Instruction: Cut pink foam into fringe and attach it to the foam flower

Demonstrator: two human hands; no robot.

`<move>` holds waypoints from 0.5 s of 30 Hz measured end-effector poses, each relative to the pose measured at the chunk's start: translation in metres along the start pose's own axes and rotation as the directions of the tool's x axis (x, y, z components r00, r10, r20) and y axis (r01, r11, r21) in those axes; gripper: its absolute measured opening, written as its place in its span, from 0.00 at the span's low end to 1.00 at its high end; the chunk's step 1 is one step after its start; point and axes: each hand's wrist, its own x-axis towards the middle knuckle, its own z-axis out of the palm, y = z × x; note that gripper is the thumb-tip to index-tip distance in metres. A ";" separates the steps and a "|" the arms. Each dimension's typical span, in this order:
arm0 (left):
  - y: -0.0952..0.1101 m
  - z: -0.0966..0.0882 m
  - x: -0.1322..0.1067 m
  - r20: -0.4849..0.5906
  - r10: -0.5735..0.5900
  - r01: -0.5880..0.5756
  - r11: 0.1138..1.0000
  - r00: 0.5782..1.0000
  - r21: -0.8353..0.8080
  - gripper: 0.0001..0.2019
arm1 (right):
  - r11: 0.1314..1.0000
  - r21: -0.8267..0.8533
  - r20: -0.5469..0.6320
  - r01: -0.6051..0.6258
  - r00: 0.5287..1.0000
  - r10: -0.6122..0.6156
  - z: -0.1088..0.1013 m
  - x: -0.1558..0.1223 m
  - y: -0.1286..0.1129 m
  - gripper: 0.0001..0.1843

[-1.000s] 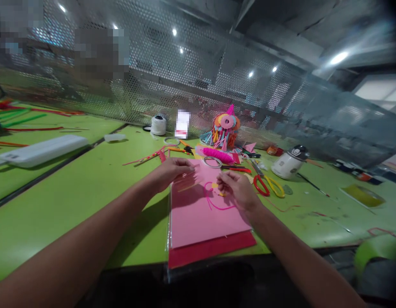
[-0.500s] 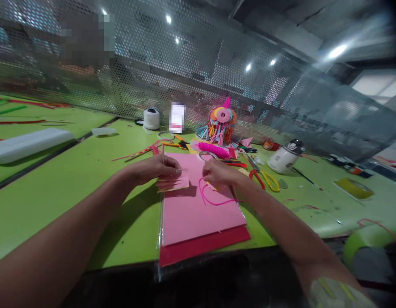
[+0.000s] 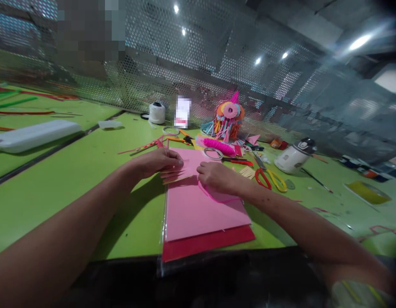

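Observation:
My left hand pinches a small stack of fringed pink paper strips at the top left of a pink sheet. That sheet lies on a red sheet in a clear sleeve on the green table. My right hand rests curled on the pink sheet, touching a pink string that loops beside it. What its fingers grip is hidden.
Red and yellow scissors, a tape ring, a pink yarn roll and a colourful fringed paper ornament lie behind the sheets. A white glue gun sits at right, a white spool at the back, a perforated metal screen beyond.
My right hand has moved left and down onto the pink sheet, closer to my left hand. The strips in my left hand stay about where they were half a second ago.

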 end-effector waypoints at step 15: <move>0.008 -0.017 -0.005 -0.060 -0.007 0.004 0.999 0.998 -0.042 0.07 | 0.804 0.594 -0.342 -0.006 0.903 0.260 0.027 -0.001 0.003 0.05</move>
